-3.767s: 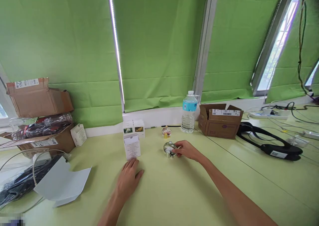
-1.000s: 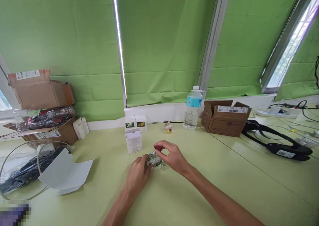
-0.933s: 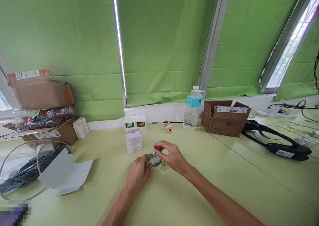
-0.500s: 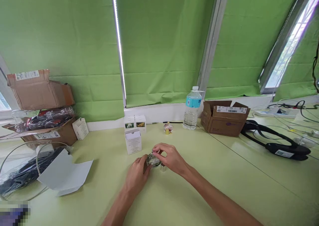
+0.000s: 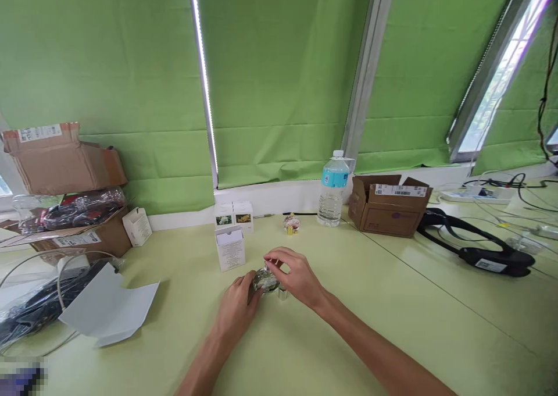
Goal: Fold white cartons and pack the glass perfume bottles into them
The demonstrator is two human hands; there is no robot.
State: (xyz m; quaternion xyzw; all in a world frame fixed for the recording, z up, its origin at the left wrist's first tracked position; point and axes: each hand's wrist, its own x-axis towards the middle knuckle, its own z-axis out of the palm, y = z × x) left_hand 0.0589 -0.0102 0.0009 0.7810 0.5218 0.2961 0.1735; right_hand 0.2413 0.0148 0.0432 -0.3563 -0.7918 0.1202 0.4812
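A small round glass bottle (image 5: 266, 280) stands on the pale green table between my hands. My left hand (image 5: 238, 303) is closed on its left side, thumb in front. The fingertips of my right hand (image 5: 296, 277) pinch at the bottle's top; whatever is between them is too small to make out. Just right of the bottle, a small silvery cap (image 5: 282, 293) rests on the table under my right hand. Behind stand an upright white box (image 5: 231, 249), two small boxes with flower pictures (image 5: 233, 216), and a second small round bottle with a gold part (image 5: 291, 224).
Farther back are a water bottle (image 5: 333, 191) and an open cardboard box (image 5: 389, 207). A black headset-like device (image 5: 488, 250) and cables lie right. Folded white card (image 5: 108, 309), bagged black items and stacked cartons (image 5: 65, 163) occupy the left.
The whole view has shifted slightly, so the objects appear a little farther left. My hands keep nearly the same hold at the glass bottle.
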